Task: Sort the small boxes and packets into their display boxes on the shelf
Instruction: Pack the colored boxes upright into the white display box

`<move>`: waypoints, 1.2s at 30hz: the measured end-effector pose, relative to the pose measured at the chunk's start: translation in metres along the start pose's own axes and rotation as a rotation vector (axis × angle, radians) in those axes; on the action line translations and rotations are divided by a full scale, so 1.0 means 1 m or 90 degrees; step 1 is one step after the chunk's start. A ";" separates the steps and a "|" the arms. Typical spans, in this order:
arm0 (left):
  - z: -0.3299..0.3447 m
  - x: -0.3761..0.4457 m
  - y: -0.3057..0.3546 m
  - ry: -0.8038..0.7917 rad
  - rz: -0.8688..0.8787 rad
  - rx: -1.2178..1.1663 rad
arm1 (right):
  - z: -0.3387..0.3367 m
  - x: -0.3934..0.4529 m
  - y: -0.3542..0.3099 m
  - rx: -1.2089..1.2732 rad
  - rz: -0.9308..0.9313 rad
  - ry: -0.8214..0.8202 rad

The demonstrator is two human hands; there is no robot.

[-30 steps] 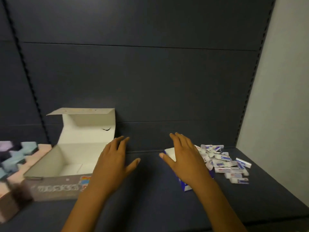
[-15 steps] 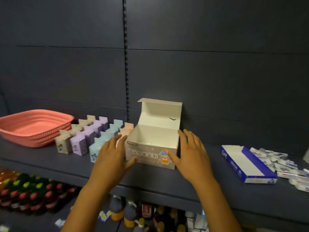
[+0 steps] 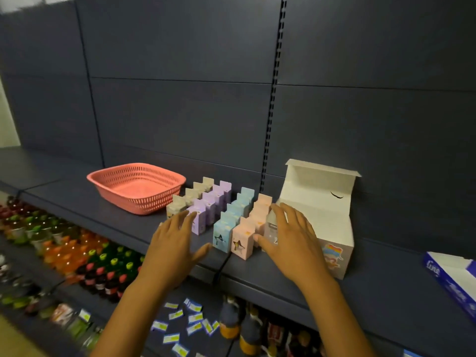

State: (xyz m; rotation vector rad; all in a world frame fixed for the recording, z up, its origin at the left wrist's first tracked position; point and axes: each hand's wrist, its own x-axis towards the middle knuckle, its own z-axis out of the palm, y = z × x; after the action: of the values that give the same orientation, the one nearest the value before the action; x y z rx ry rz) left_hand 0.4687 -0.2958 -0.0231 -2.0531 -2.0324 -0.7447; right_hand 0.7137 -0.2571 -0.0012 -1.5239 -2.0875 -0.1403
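— How are the hands held?
— The left hand (image 3: 175,243) and right hand (image 3: 291,240) are spread flat, nothing gripped.
— And the goods?
— Small boxes (image 3: 226,215) are lined up on the shelf (image 3: 283,274), beside the open display box (image 3: 324,217), perhaps touched by right fingers (image 3: 279,215).

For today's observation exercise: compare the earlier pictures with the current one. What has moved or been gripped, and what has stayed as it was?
The view swung left, from the loose packets to the pastel boxes. Both hands moved left too: the left hand now hovers open before the purple boxes, and the right hand reaches across the corner of the white display box by the pink boxes. Nothing is gripped. The display box is still open and the pink basket is unmoved.
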 end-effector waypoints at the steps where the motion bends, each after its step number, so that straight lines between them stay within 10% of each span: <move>1: -0.001 0.003 -0.007 0.001 -0.005 0.002 | 0.005 0.007 -0.005 0.003 -0.005 -0.005; 21: 0.032 0.116 -0.105 0.010 -0.071 -0.037 | 0.117 0.145 -0.071 0.047 -0.072 -0.086; 36: 0.069 0.182 -0.173 -0.012 0.086 -0.091 | 0.135 0.168 -0.111 0.004 0.003 -0.064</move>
State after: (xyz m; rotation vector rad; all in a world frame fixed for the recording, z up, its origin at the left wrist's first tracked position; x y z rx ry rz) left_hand 0.3082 -0.0909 -0.0407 -2.2568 -1.8764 -0.8701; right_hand 0.5283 -0.1008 -0.0090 -1.5604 -2.1601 -0.0560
